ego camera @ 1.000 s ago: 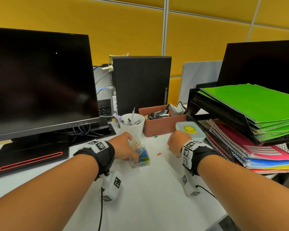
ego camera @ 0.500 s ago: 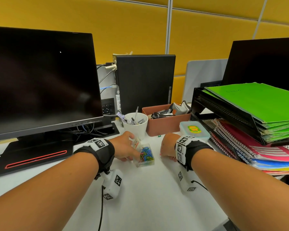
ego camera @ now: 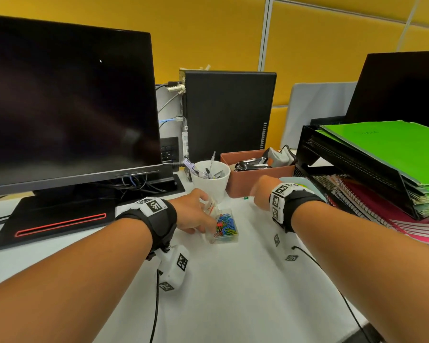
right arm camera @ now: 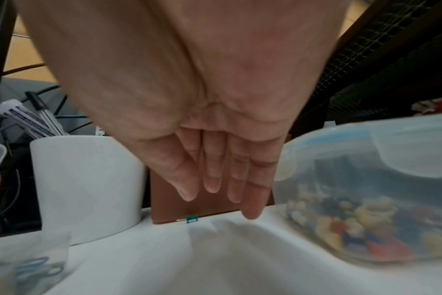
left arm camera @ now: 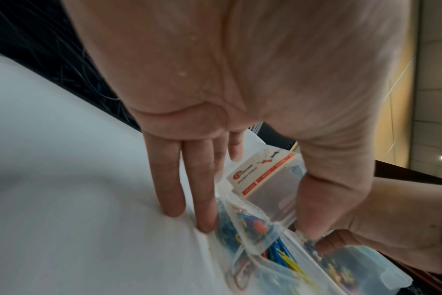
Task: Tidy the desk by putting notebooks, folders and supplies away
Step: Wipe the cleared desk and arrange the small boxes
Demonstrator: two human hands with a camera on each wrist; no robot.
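Observation:
A clear box of coloured paper clips (ego camera: 227, 229) lies on the white desk (ego camera: 233, 293) with its labelled lid (left arm camera: 262, 173) tipped up. My left hand (ego camera: 206, 211) holds it, thumb on one edge and fingers down the other side, touching the desk (left arm camera: 255, 227). My right hand (ego camera: 258, 194) is further back, in front of the brown tray. Its fingers (right arm camera: 222, 195) are straight, with the tips just above the desk. A small green push pin (right arm camera: 191, 218) lies at the tray's foot, close to those fingertips (ego camera: 245, 198).
A white pen cup (ego camera: 211, 179) and the brown tray (ego camera: 255, 179) stand at the back. A lidded plastic tub of coloured bits (right arm camera: 366, 209) sits right of my hand. A black mesh rack (ego camera: 344, 164) holds green folders (ego camera: 394, 149) and notebooks (ego camera: 382, 206). The monitor (ego camera: 67, 107) fills the left.
My right hand went left to the red pin, then forward towards the brown tray. The red pin is no longer in sight on the desk. My left hand stayed on the box.

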